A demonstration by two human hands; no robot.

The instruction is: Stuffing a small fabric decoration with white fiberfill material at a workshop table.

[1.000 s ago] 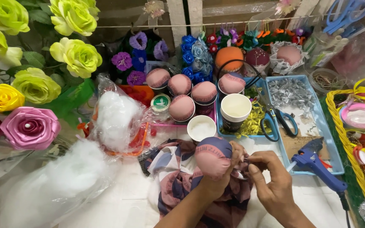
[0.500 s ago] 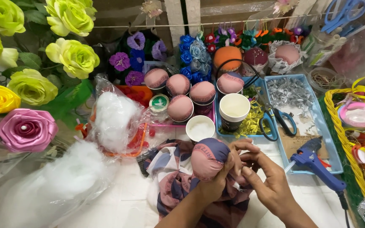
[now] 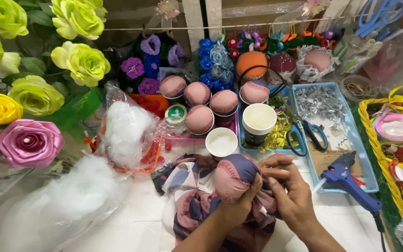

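**Two hands squeeze a stuffed cloth ball**

Low in the middle of the frame, the left hand (image 3: 239, 205) is closed around a round stuffed ball (image 3: 232, 175) wrapped in pink and dark blue cloth. The fingers curl tight under the ball and hold it up. The right hand (image 3: 290, 191) is just beside it, on the right. Its fingertips (image 3: 276, 163) are pinched together and touch the side of the ball, where the cloth bunches up. I cannot tell if they grip a small thing there.

The rest of the cloth (image 3: 187, 200) hangs down under the ball onto the white table (image 3: 136, 224).

Just above the ball stands a small white cup (image 3: 221, 142) with white fluff in it. Behind it is a bunch of cups topped with pink balls (image 3: 199, 119). To the right, a blue tray (image 3: 346, 140) holds blue scissors (image 3: 306, 133), and a blue glue gun (image 3: 348, 179) lies at its edge. On the left sit a clear bag of white stuffing (image 3: 124, 130) and big fake roses (image 3: 29, 142).
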